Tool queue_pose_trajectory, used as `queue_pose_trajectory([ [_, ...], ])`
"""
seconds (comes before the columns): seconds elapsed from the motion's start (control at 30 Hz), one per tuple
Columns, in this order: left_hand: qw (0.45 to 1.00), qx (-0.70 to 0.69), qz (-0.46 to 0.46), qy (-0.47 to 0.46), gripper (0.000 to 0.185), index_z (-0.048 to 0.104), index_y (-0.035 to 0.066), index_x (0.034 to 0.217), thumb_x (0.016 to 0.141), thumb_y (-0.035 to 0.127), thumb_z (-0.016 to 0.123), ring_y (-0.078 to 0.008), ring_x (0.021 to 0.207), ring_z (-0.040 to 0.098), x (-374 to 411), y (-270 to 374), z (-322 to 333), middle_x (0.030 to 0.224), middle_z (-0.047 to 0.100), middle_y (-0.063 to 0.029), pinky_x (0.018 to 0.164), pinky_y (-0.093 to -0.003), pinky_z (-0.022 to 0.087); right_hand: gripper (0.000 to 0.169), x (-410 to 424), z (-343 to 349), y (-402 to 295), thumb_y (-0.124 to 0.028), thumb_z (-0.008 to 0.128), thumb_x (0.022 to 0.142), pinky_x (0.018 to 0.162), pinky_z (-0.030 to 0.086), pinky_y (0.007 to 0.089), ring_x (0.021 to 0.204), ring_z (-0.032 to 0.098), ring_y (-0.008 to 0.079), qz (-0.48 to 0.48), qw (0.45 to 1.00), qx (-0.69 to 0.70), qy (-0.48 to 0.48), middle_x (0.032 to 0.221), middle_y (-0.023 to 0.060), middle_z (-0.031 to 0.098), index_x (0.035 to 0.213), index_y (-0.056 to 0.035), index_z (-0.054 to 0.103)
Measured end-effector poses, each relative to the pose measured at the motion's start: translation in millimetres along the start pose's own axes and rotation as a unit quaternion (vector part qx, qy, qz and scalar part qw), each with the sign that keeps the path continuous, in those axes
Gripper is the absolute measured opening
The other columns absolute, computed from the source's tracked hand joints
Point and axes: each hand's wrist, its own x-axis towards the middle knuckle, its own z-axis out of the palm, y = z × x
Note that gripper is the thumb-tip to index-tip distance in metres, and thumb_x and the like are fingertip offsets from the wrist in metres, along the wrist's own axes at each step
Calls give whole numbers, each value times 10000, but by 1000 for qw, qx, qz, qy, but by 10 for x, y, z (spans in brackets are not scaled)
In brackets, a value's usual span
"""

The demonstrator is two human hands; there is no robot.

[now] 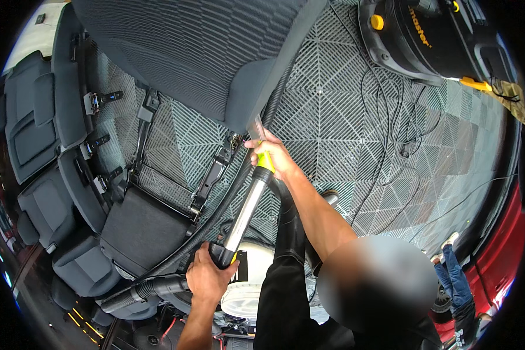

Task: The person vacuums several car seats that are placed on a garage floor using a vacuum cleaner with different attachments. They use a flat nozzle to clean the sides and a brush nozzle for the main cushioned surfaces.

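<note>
A removed car seat [192,52] with dark ribbed fabric fills the top of the view. My right hand [269,153] grips the yellow-green collar and clear nozzle [257,127] of a vacuum cleaner tool, whose tip meets the seat's lower edge. From there a chrome vacuum tube [245,214] runs down to a black handle. My left hand [210,271] is closed round that handle, where the corrugated hose [157,286] joins. Metal seat rails [210,179] show beneath the seat. The nozzle's very tip is hard to make out.
Several dark car seats [35,113] stand at the left. The black vacuum cleaner [424,39] is at the upper right, with loose cable [389,113] on the grated tile floor [332,109]. A white bucket [245,293] is near my left hand. Another person [459,280] and a red car [498,258] are lower right.
</note>
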Motion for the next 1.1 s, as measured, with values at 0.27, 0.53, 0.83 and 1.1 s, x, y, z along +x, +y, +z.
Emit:
queue_pose_trajectory([
  [0.27, 998, -46, 41, 27, 836, 543, -6, 1257, 590, 317, 930, -416, 890, 686, -274, 201, -823, 1023, 686, -237, 788, -469, 549, 835, -393, 390, -599, -32, 598, 819, 655, 565, 338, 677, 620, 163, -48, 999, 7, -9, 1003, 61, 620, 1581, -210, 307],
  [0.53, 993, -74, 86, 39, 799, 569, -14, 1201, 546, 241, 950, -404, 863, 690, -517, 274, -1572, 956, 687, -208, 783, -455, 547, 860, -979, 978, -1265, -85, 683, 821, 651, 549, 306, 682, 639, 153, -129, 991, -47, -10, 1003, 70, 623, 1585, -177, 297],
  [0.83, 990, -70, 115, 46, 849, 560, -12, 1204, 501, 250, 958, -416, 893, 675, -852, 256, -2137, 997, 672, -211, 797, -458, 543, 803, -1398, 1436, -1569, -141, 688, 825, 627, 535, 298, 665, 637, 160, -197, 978, -68, -7, 996, 61, 628, 1549, -91, 346],
  [1.1, 992, -49, 116, 13, 837, 555, -6, 1209, 524, 276, 944, -421, 843, 666, -475, -55, -1798, 956, 659, -200, 737, -463, 539, 793, -1027, 1129, -1041, -138, 683, 814, 612, 526, 284, 672, 608, 153, -203, 979, -28, 1, 1009, 77, 630, 1534, -65, 358],
])
